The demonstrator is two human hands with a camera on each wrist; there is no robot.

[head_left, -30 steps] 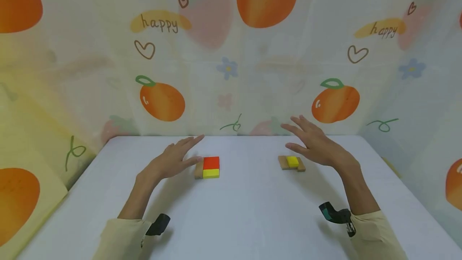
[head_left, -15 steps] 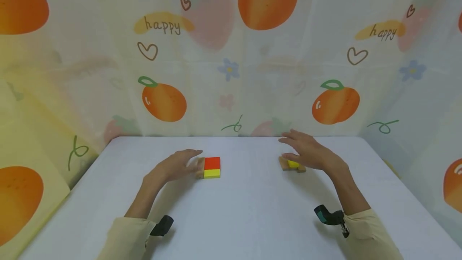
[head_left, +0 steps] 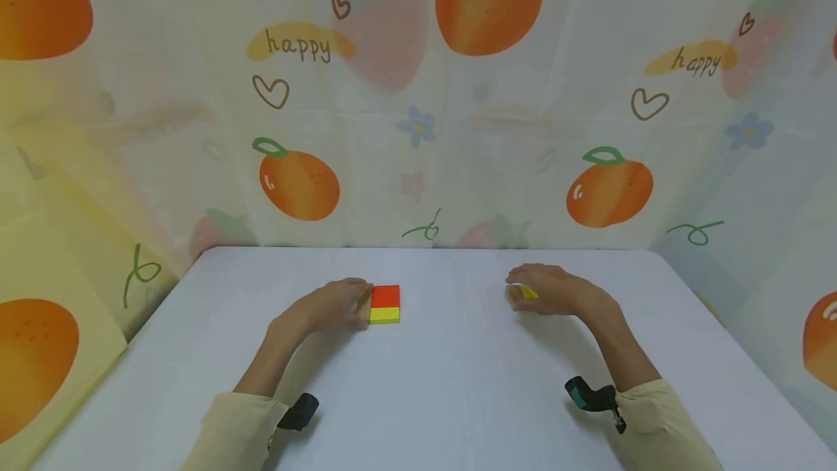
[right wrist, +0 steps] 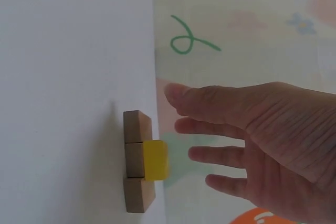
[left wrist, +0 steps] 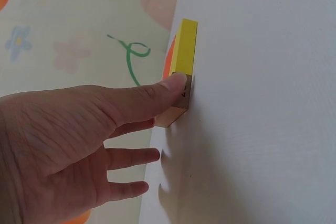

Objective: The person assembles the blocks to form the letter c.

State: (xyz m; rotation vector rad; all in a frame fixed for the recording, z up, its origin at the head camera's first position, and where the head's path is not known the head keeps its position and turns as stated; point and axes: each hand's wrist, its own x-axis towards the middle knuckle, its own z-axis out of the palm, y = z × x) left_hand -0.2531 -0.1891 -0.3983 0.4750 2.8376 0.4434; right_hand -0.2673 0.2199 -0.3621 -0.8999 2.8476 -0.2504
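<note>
At the left, my left hand (head_left: 327, 305) pinches a plain wooden block (left wrist: 173, 115) between thumb and index finger; its other fingers extend. The block bears a dark mark, partly under the thumb. Against its right side lie a red block (head_left: 385, 296) and, on the near side, a yellow block (head_left: 384, 315). My right hand (head_left: 556, 291) hovers over a second cluster, its fingers loosely bent and holding nothing. In the right wrist view, that cluster has three wooden blocks (right wrist: 135, 159) in a row with a yellow block (right wrist: 156, 160) at the middle one. In the head view the hand hides part of it.
Both clusters stand on a white table (head_left: 445, 384), well apart from each other. A cloth backdrop (head_left: 458, 166) with printed fruit rises behind the table's far edge. A black device (head_left: 298, 413) sits at the left cuff, a similar device (head_left: 591, 395) at the right.
Both hands have come down toward the blocks. The left thumb and index finger have closed on the wooden block; the right hand has lowered over its cluster, its fingers bending. The blocks have stayed put.
</note>
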